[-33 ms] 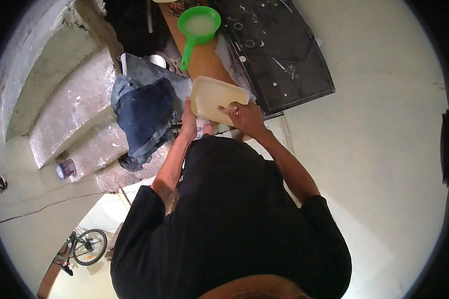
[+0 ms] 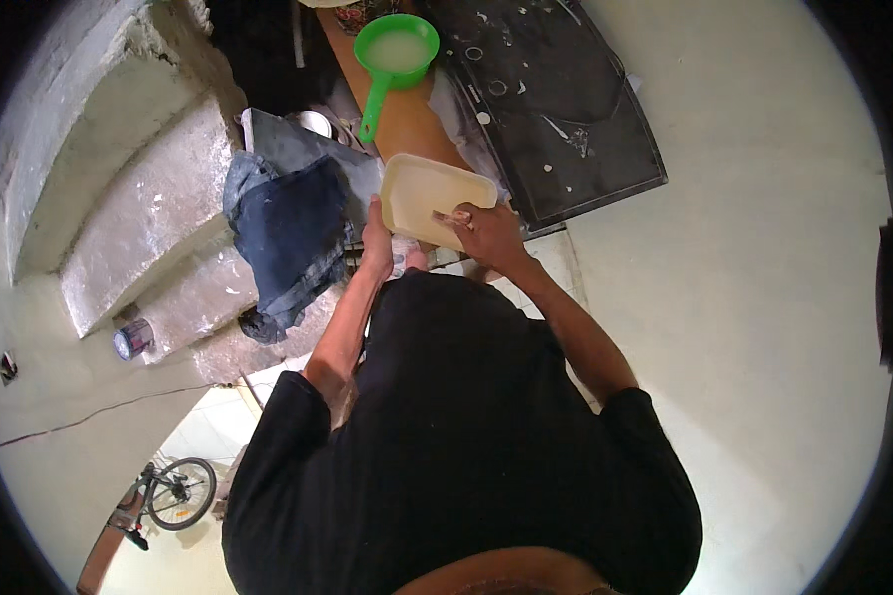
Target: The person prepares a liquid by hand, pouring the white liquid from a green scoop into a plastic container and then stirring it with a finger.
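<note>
left hand [image 2: 376, 240]: grasping the left side of a cream plastic tub [image 2: 442, 169].
right hand [image 2: 494, 238]: my fingers pinch a small brush-like tool [image 2: 448, 217], its end over the tub's inside; its exact kind i can't tell.
tub: in front of my black shirt [image 2: 446, 397], at the near end of an orange-brown wooden surface [image 2: 407, 124]; whether it rests on anything is hidden.
done so far: tub and tool are both in my hands, and i judge the work inside the tub to be under way.
left to do: i can't tell; the pale inside gives no measure of what remains.
green dipper [image 2: 397, 79]: on the surface beyond the tub, holding cloudy liquid, untouched by my hands.
black panel [image 2: 516, 149]: right of the surface, splashed with pale marks; one along its edge could be lettering, too small to read.
clear jar [image 2: 134, 339]: by the lower step [image 2: 198, 297], any markings unreadable.
denim clothes [image 2: 293, 218]: draped left of the tub, no label showing.
writing: none i can read.
</note>
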Available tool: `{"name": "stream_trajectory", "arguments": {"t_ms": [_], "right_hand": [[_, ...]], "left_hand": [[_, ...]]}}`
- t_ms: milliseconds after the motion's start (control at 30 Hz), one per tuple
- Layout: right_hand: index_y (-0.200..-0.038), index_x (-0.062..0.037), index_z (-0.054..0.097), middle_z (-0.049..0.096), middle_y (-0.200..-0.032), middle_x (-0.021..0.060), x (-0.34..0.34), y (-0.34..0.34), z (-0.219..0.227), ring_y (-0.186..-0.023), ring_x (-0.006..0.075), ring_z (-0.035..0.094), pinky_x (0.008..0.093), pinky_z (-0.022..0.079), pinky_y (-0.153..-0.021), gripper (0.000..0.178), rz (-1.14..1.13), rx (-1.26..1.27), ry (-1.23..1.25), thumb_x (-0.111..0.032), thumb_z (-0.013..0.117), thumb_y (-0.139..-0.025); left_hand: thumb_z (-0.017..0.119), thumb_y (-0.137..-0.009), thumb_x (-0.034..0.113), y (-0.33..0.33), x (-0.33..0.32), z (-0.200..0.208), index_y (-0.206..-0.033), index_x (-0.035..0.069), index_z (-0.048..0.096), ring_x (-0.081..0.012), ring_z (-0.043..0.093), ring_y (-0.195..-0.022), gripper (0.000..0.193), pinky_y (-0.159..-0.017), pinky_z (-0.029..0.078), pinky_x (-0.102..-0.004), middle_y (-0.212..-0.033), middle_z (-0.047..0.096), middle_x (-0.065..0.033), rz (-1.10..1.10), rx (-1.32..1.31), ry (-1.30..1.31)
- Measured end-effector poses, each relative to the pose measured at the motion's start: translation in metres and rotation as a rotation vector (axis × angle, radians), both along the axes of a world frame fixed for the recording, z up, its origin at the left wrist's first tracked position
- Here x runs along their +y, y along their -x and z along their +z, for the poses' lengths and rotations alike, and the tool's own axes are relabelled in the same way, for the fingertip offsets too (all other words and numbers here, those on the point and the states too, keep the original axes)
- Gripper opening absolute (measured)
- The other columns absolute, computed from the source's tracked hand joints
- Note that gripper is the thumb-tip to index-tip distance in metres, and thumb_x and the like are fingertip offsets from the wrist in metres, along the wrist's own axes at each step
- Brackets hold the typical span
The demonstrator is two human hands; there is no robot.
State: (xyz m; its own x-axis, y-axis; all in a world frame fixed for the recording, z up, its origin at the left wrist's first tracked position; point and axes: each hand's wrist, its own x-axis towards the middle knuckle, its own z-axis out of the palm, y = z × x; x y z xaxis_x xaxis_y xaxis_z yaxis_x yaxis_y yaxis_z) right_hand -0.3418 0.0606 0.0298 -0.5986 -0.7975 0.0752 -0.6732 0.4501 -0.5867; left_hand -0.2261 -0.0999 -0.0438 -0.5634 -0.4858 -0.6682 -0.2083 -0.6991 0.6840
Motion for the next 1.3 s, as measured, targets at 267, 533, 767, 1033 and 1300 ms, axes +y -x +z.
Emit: {"name": "stream_trajectory", "arguments": {"t_ms": [267,533,767,1033,1300], "right_hand": [[-0.08,-0.0031,0.066,0.064,-0.07,0.019,-0.053,0.004,-0.022,-0.067,0.0368,0.064,0.0486,0.05,-0.066,0.03,0.044,-0.031,0.053,-0.029,0.054,-0.087],[-0.084,-0.0056,0.069,0.067,-0.076,0.015,-0.048,0.043,-0.032,-0.074,0.0342,0.064,0.0455,0.051,-0.068,0.027,0.066,0.186,-0.015,-0.03,0.056,-0.086],[-0.084,-0.0073,0.069,0.065,-0.074,0.0162,-0.005,0.041,0.002,-0.072,0.0349,0.064,0.0469,0.051,-0.065,0.027,-0.044,0.054,-0.204,-0.03,0.055,-0.087],[-0.081,-0.0048,0.066,0.064,-0.067,0.0178,0.004,-0.004,-0.026,-0.064,0.035,0.064,0.0482,0.051,-0.062,0.03,-0.073,0.056,-0.048,-0.032,0.054,-0.087],[-0.078,-0.0037,0.064,0.06,-0.065,0.0195,-0.045,0.0,-0.027,-0.065,0.039,0.061,0.0507,0.048,-0.064,0.032,-0.058,-0.074,0.094,-0.031,0.05,-0.09]], "left_hand": [[0.036,-0.098,0.053,-0.012,-0.016,-0.034,-0.125,0.005,0.055,-0.0183,0.051,-0.108,0.058,-0.095,0.038,-0.0328,-0.118,0.058,-0.0057,-0.138,0.067,-0.004],[0.024,-0.101,0.05,-0.007,-0.014,-0.01,-0.135,0.003,0.044,-0.0252,0.046,-0.123,0.061,-0.108,0.031,-0.0406,-0.133,0.051,-0.0105,-0.299,0.014,0.088],[0.025,-0.101,0.052,-0.011,-0.014,-0.025,-0.134,0.003,0.044,-0.0243,0.047,-0.121,0.063,-0.107,0.032,-0.0405,-0.131,0.052,-0.0103,-0.277,0.038,0.138],[0.027,-0.1,0.053,-0.007,-0.01,-0.022,-0.131,0.0,0.047,-0.0228,0.048,-0.119,0.064,-0.105,0.033,-0.0359,-0.13,0.053,-0.0095,-0.171,0.006,0.109],[0.029,-0.097,0.061,-0.011,-0.011,-0.025,-0.131,-0.002,0.05,-0.0207,0.046,-0.115,0.075,-0.102,0.031,-0.032,-0.128,0.053,-0.0117,-0.216,-0.117,0.198]]}}
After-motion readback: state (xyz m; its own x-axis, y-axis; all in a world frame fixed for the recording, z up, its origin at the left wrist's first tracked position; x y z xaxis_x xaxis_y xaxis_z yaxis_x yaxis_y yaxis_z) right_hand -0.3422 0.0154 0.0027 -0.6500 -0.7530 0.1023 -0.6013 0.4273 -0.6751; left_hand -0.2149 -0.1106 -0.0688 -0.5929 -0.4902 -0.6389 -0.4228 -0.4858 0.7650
